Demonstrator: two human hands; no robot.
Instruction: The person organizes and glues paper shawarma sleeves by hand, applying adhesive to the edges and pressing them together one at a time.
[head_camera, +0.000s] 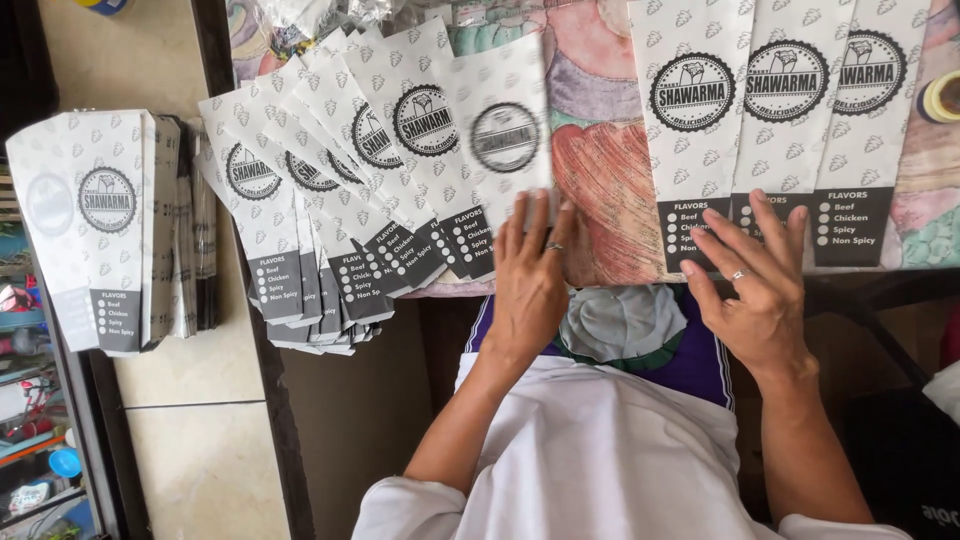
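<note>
From the head camera, the left hand (530, 270) lies flat, fingers together and extended, grasping nothing, its fingertips pressing the bottom edge of the topmost paper sleeve (500, 130). That sleeve is blurred and lies directly ahead of the fingers, its long axis running away from the person; it caps a fanned stack of sleeves (310, 200) spreading out to the left.

The right hand (760, 275) is splayed open, also gripping nothing, fingertips resting on the dark lower panels of a row of three sleeves (775, 110) laid side by side.

All sit on a table under a patterned cloth (600, 150). Another bundle of sleeves (100, 230) rests well apart at far left, beside a tiled floor (190, 440).
</note>
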